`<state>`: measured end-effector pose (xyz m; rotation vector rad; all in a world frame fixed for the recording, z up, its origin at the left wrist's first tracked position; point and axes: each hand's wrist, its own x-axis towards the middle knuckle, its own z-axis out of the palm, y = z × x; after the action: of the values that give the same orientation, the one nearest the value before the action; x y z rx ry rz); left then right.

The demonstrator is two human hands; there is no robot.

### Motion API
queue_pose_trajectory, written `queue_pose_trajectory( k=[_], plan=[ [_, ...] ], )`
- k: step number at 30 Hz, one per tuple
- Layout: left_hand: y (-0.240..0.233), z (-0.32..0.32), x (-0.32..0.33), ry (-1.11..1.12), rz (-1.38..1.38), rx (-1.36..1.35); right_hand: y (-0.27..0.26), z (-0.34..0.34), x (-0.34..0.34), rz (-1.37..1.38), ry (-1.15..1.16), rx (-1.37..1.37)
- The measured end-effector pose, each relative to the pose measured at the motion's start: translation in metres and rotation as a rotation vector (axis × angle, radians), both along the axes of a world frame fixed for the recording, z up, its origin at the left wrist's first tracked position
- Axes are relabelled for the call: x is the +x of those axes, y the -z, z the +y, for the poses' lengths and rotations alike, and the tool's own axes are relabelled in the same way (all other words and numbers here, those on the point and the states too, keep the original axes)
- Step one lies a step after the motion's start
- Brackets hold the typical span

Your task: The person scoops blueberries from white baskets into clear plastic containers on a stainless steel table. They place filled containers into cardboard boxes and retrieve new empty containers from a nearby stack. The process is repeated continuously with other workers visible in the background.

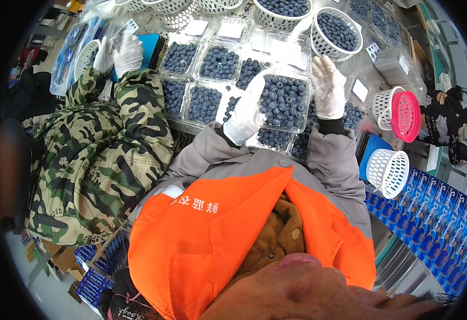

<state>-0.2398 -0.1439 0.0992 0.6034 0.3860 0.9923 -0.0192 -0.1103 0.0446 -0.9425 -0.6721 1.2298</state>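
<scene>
My left hand (246,110), in a white glove, holds the left side of a clear plastic clamshell of blueberries (283,102), whose lid (286,50) stands folded back beyond it. At the clamshell's right side is my right hand (329,90), gloved too, fingers extended and nearly upright; whether it touches the box I cannot tell. Below and beside this box lie more filled clamshells, partly hidden, among them one (274,138) directly under it. To the left, several open boxes of blueberries (219,63) rest on the table, with a few loose berries between them.
White baskets of blueberries (336,32) line the far side. At the right are an empty white basket (387,172), a pink basket (405,116), stacked clear lids (391,66) and blue printed cartons (429,224). A co-worker in a camouflage jacket (97,160) works close at the left.
</scene>
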Motion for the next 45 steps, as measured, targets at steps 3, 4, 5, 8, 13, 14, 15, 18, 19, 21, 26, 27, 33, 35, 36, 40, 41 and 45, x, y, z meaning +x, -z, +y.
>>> queue_pose_trajectory(
  k=[3, 4, 5, 8, 13, 14, 15, 18, 19, 21, 26, 27, 33, 35, 36, 40, 41, 45],
  plan=[
    [0.0, 0.004, 0.006, 0.039, -0.17, -0.166, 0.005, 0.009, -0.004, 0.218, -0.135, -0.162],
    [0.001, 0.005, 0.007, 0.065, -0.207, -0.242, 0.002, 0.015, -0.008, 0.223, -0.149, -0.168],
    [0.003, 0.006, 0.007, 0.039, -0.118, 0.008, -0.002, 0.019, -0.013, 0.228, -0.164, -0.174],
    [0.01, 0.009, -0.004, 0.0, 0.119, 0.396, -0.031, 0.011, -0.01, 0.108, -0.233, 0.196],
    [0.027, 0.011, -0.023, -0.056, 0.503, 0.471, -0.066, -0.035, 0.012, -1.162, -0.55, 0.525],
    [0.029, 0.013, -0.023, -0.038, 0.585, 0.468, -0.061, -0.042, 0.01, -1.293, -0.519, 0.561],
    [0.03, 0.013, -0.02, 0.023, 0.455, 0.246, -0.056, -0.048, 0.009, -1.47, -0.52, 0.567],
    [0.024, 0.014, -0.004, 0.052, -0.048, -0.302, -0.036, -0.05, 0.004, -1.205, -0.317, 0.659],
    [0.021, 0.015, 0.003, 0.02, 0.025, -0.276, -0.031, -0.052, 0.003, -1.012, -0.291, 0.588],
    [0.012, 0.015, 0.011, 0.027, 0.061, -0.213, -0.016, -0.062, -0.009, -0.282, -0.323, 0.061],
    [-0.005, 0.01, 0.015, -0.036, 0.303, 0.118, 0.01, -0.051, -0.02, 0.027, -0.144, -0.012],
    [-0.006, 0.015, 0.02, 0.039, 0.156, -0.038, 0.013, -0.047, -0.017, 0.069, -0.105, -0.121],
    [0.006, 0.018, 0.038, 0.039, 0.047, -0.168, 0.001, -0.025, 0.0, 0.244, 0.025, -0.128],
    [0.014, 0.019, 0.04, 0.028, 0.03, -0.164, -0.007, -0.026, 0.002, 0.332, 0.017, -0.222],
    [0.018, 0.023, 0.04, 0.083, 0.002, -0.231, -0.011, -0.026, 0.003, 0.285, 0.046, -0.244],
    [0.027, 0.029, 0.041, 0.027, 0.367, 0.017, -0.021, -0.023, 0.002, 0.332, 0.02, -0.235],
    [0.026, 0.03, 0.041, 0.038, 0.272, 0.066, -0.023, -0.022, 0.001, 0.354, 0.006, -0.239],
    [0.009, 0.025, 0.043, 0.107, -0.016, -0.075, -0.031, -0.022, -0.006, 0.169, 0.05, -0.258]
  ],
)
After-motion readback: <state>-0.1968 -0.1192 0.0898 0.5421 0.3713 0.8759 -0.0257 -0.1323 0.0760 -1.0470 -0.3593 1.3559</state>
